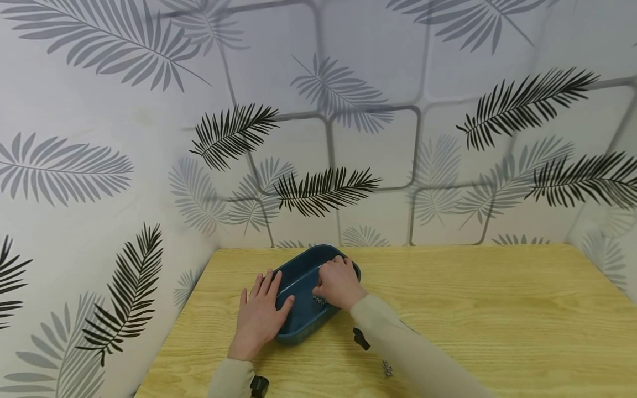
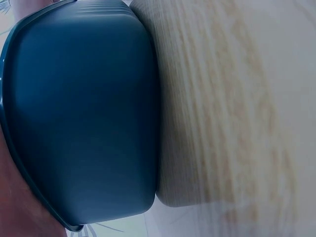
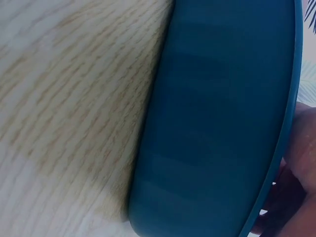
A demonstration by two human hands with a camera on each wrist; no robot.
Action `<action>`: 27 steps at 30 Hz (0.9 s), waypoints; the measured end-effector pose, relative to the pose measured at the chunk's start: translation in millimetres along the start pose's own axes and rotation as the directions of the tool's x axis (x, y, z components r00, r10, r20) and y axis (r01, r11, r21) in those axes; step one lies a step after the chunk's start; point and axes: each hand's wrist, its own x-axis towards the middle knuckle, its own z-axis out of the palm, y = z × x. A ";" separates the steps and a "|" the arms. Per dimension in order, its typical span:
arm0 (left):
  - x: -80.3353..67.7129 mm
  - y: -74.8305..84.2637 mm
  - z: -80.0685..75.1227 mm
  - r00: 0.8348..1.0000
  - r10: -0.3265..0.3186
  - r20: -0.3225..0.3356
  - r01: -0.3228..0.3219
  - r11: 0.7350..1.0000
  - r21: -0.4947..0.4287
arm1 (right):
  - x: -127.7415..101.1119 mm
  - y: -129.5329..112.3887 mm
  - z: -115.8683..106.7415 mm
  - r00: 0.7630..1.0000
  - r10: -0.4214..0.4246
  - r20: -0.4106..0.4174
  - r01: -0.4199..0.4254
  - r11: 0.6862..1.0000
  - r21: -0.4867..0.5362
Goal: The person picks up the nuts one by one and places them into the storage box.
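A deep blue oblong tub [image 1: 298, 296] with rounded corners stands at a slant on the wooden table. My left hand [image 1: 261, 309] lies over its left rim, fingers straight and spread, and the thumb reaches inside. Bent at the knuckles, my right hand [image 1: 339, 281] dips into the tub over its right side. Just below the right thumb is a cluster of small silvery pieces [image 1: 319, 300] that look like metal nuts. The right fingertips are hidden, and I cannot tell whether they hold any. In the right wrist view, curled fingers [image 3: 281, 197] show beyond the tub's rim.
Another small group of silvery pieces [image 1: 387, 368] lies on the table [image 1: 487, 309] beside the right forearm. Dark wrist straps [image 1: 361, 338] are on both sleeves. Behind the table's far edge rises a wall [image 1: 378, 215] with leaf-patterned paper, and more wall stands at the left.
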 end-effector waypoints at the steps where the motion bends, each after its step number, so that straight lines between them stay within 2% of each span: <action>1: 0.1 0.0 -0.1 1.000 -0.001 0.001 0.001 1.000 -0.001 | 0.3 -0.1 0.3 1.000 0.003 0.003 -0.003 1.000 -0.004; 8: 1.4 -0.3 0.8 1.000 0.003 -0.002 -0.003 1.000 -0.001 | -1.5 0.2 1.5 1.000 0.003 -0.019 -0.003 1.000 -0.004; 17: 0.4 0.2 0.7 1.000 -0.001 0.001 0.001 1.000 0.000 | -10.0 -0.5 3.3 0.997 -0.002 -0.073 0.006 0.998 0.057; 27: -0.8 1.0 -0.4 1.000 -0.002 -0.004 0.002 1.000 0.007 | -22.8 4.8 6.4 0.991 -0.010 -0.135 0.020 0.997 0.074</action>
